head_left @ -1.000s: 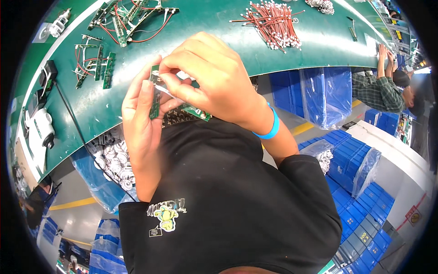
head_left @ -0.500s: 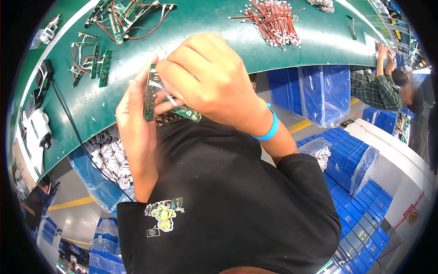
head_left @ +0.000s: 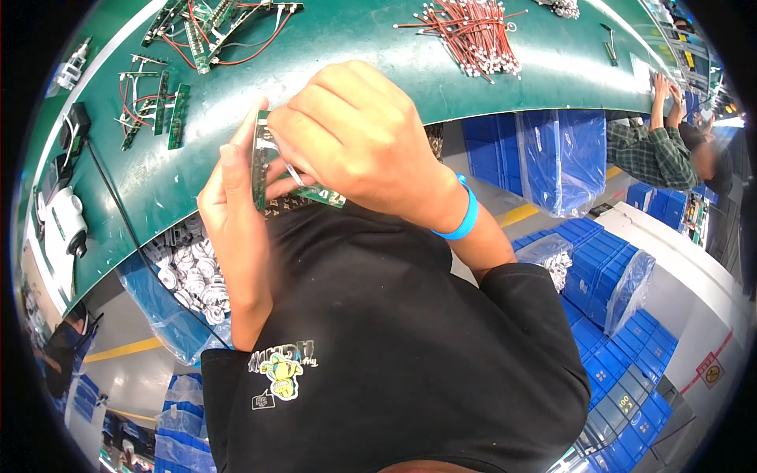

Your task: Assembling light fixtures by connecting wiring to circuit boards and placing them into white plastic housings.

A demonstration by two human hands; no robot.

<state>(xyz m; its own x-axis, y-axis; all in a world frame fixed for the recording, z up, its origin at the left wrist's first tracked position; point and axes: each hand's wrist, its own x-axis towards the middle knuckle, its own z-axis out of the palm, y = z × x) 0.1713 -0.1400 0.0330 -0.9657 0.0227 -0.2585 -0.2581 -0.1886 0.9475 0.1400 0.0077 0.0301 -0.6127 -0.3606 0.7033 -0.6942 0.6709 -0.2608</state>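
Note:
My left hand (head_left: pixel 235 206) holds a narrow green circuit board (head_left: pixel 261 154) upright on its edge, close to my chest. My right hand (head_left: pixel 364 142) is curled over the board from the right, its fingers pinching a thin pale wire or lead at the board's face. A second green strip (head_left: pixel 323 196) shows under my right hand. A blue wristband (head_left: pixel 465 217) circles my right wrist. Both hands hover over the near edge of the green workbench (head_left: pixel 355 39).
Finished green boards with red wires (head_left: pixel 206 27) and more strips (head_left: pixel 154 106) lie at the bench's far left. A bundle of red wires (head_left: pixel 473 35) lies ahead. A white tool (head_left: pixel 59 221) rests at left. A bag of round white parts (head_left: pixel 185 272) hangs below. Blue bins (head_left: pixel 623 331) and another person (head_left: pixel 662 146) are at right.
The board has turned from lying flatter between my hands to standing on edge in my left hand, and both hands have risen closer to the camera.

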